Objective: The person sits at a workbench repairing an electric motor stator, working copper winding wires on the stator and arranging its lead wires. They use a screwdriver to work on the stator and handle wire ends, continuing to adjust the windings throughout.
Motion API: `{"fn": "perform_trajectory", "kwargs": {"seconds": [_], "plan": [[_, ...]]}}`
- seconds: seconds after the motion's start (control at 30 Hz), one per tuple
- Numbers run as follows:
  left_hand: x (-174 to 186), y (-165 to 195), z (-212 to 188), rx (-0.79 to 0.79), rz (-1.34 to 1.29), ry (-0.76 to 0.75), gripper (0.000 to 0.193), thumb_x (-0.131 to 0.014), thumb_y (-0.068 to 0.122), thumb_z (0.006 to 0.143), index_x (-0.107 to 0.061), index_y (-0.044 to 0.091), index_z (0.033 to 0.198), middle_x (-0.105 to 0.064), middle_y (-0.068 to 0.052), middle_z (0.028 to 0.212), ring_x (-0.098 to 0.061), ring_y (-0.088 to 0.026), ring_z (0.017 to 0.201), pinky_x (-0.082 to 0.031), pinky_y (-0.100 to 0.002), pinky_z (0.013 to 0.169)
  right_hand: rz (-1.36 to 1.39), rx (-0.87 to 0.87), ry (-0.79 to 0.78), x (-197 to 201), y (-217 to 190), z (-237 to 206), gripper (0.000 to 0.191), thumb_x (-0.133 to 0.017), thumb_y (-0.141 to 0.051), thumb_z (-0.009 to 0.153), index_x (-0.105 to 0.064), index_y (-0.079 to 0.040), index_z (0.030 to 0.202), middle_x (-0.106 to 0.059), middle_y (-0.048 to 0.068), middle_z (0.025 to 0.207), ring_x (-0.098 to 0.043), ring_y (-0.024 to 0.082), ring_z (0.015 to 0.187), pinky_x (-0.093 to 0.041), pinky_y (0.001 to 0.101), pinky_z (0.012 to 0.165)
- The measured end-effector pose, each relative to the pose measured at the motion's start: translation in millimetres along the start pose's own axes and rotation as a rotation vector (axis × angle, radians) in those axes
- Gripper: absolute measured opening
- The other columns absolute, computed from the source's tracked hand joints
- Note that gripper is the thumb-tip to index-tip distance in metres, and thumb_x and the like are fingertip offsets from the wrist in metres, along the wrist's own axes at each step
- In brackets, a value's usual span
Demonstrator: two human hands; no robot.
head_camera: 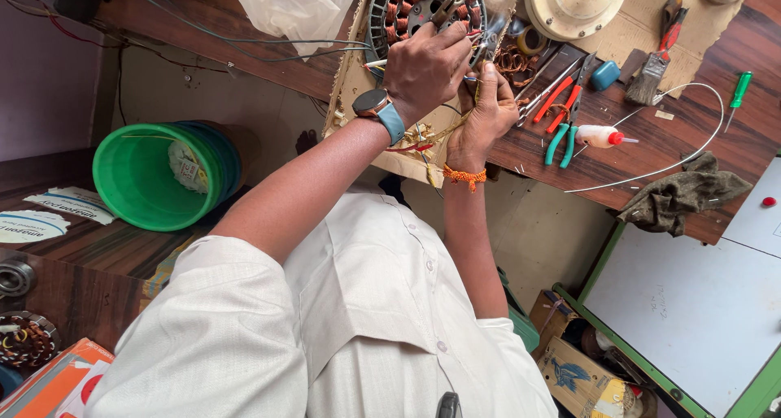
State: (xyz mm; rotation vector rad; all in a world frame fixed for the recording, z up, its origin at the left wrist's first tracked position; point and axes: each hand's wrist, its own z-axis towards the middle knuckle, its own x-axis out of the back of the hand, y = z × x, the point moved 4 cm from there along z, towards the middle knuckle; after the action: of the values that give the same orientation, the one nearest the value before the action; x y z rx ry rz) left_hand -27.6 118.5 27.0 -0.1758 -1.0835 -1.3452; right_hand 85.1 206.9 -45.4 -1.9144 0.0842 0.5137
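- Working at a dark wooden bench (pixel 716 141), your left hand (pixel 427 64) and right hand (pixel 488 109) close on thin wires at the wound stator (pixel 419 7).
- Pliers (pixel 565 113), brush (pixel 648 72), glue bottle (pixel 602 136) lie right.
- Green bucket (pixel 154 178) stands on the floor (pixel 268 117), left.
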Motion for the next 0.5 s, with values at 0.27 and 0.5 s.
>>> {"fn": "perform_trajectory", "kwargs": {"seconds": [0.27, 0.5], "plan": [[0.5, 0.6, 0.6, -0.003, -0.022, 0.014, 0.013, -0.076, 0.022, 0.089, -0.071, 0.012, 0.095, -0.065, 0.004, 0.104, -0.064, -0.021, 0.080, -0.055, -0.035, 0.062, 0.000, -0.001, -0.003, 1.0, -1.6, 0.1, 0.010, -0.073, -0.009, 0.095, -0.072, 0.000, 0.091, -0.073, 0.008, 0.082, -0.070, 0.013, 0.071, -0.061, 0.0286, 0.064], [1.1, 0.9, 0.3, 0.007, -0.006, 0.002, 0.012, -0.076, 0.021, 0.089, -0.069, 0.012, 0.093, -0.064, 0.004, 0.101, -0.064, -0.021, 0.080, -0.055, -0.035, 0.062, -0.001, 0.006, 0.012, -0.2, -1.7, -1.8, 0.008, -0.073, -0.008, 0.094, -0.071, -0.001, 0.090, -0.073, 0.008, 0.082, -0.069, 0.014, 0.070, -0.061, 0.0280, 0.064]]}}
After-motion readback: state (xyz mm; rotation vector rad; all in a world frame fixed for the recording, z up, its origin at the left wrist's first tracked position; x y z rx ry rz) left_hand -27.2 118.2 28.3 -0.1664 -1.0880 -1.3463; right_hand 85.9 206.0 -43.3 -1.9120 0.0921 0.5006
